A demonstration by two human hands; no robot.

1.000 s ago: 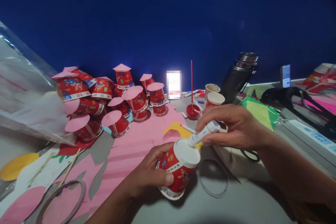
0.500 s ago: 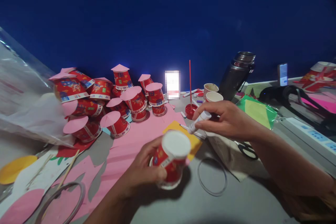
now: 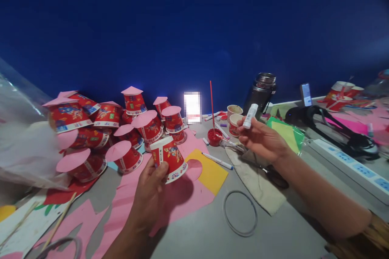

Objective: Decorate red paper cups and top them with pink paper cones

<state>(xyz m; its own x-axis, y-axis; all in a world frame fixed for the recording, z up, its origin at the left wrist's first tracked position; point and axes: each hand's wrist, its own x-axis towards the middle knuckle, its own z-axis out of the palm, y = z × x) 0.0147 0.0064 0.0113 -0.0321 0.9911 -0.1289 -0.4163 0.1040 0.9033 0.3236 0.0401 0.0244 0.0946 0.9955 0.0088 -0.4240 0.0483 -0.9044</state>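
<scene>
Gripping an inverted, tilted red patterned paper cup (image 3: 174, 154) in the left hand (image 3: 149, 194); pinching a white plastic tube (image 3: 250, 116) in the right hand (image 3: 266, 141), slanting steeply lengthwise, well rightward of the cup.

Smooth, matt paper is seen in the yellow sheet (image 3: 216, 174); glossy, dark metal is suggested by the flask (image 3: 259, 95), while the power strip (image 3: 349, 166) is formed of smooth white plastic.

The left hand (image 3: 153, 180) holds an upside-down red cup (image 3: 170, 158) above pink paper (image 3: 179, 206).
</scene>
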